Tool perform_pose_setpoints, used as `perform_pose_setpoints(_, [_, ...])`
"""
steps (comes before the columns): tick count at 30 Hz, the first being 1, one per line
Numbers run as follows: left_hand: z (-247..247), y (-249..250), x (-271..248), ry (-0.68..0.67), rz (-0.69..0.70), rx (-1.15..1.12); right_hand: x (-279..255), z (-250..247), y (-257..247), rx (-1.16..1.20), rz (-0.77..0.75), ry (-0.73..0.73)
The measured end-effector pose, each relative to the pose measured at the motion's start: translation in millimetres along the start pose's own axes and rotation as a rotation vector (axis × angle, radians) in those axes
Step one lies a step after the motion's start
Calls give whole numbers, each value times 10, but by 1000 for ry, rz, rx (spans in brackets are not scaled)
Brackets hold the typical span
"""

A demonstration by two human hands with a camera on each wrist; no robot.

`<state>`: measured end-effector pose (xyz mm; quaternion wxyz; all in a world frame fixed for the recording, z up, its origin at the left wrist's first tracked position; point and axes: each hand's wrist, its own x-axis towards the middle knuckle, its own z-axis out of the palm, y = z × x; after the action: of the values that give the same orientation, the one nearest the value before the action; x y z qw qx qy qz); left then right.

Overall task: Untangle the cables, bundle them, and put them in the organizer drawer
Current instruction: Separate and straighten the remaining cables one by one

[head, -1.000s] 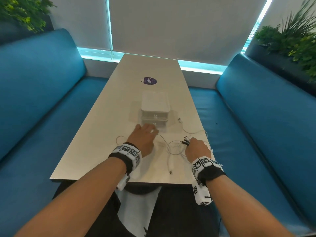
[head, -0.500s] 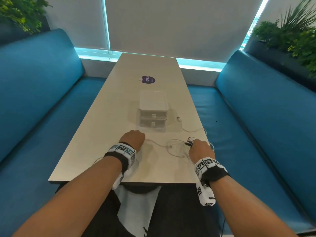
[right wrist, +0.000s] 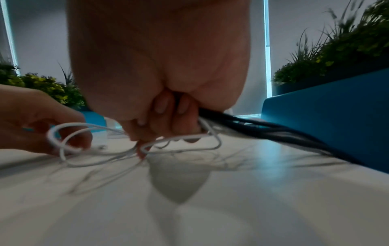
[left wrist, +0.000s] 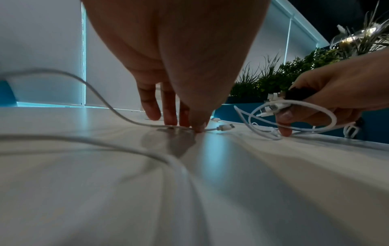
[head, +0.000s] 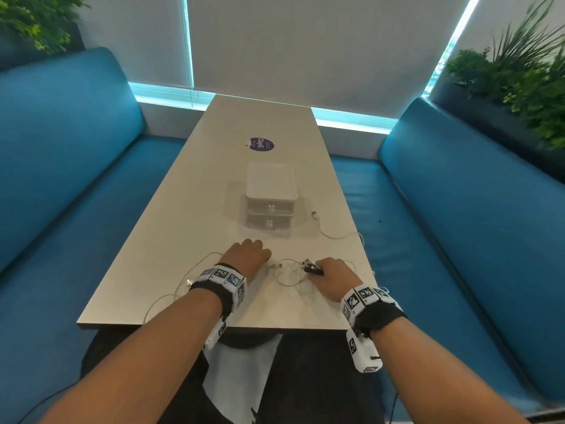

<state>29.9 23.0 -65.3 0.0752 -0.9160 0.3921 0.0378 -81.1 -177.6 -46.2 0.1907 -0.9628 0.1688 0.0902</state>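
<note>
The right hand (head: 331, 278) grips the cable bunch (left wrist: 280, 101) at lower middle of the bench (head: 183, 228). The left hand (head: 247, 255) fingers (left wrist: 185, 116), straight, press one white cable (left wrist: 118, 114). Slide it out slowly so loops don't knot.

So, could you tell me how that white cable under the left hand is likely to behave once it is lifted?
Probably floppy: the white cable lies in loose curves on the table. Likely light, since the left hand pins it with fingertips alone. Its free end might dangle and snag other loops.
</note>
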Motion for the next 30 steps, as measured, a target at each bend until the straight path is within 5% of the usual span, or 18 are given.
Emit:
perform_pose_setpoints(4, [-44, 13, -42, -2, -68, 40, 17, -4, -98, 78, -12, -48])
perform_pose_setpoints(8, [-137, -6, -55, 112, -210, -196, 11, -19, -175, 114, -46, -125])
perform_pose_setpoints(11, [-167, 39, -32, 117, -173, -429, -19, 2, -194, 101, -52, -174])
perform_pose_setpoints(14, [-138, 171, -26, 23, -103, -506, 9, -14, -192, 205, -11, -62])
perform_pose_setpoints(18, [-113, 308, -18, -5, -71, -521, 87, -59, -234, 291, 57, 137])
perform_pose_setpoints(25, [-170, 258, -28, 8, -72, -441, 149, 69, -278, 153, 44, 152])
perform_pose_setpoints(30, [-272, 290, -71, 103, -72, -177, 134, 33, -336, 104, 107, 259])
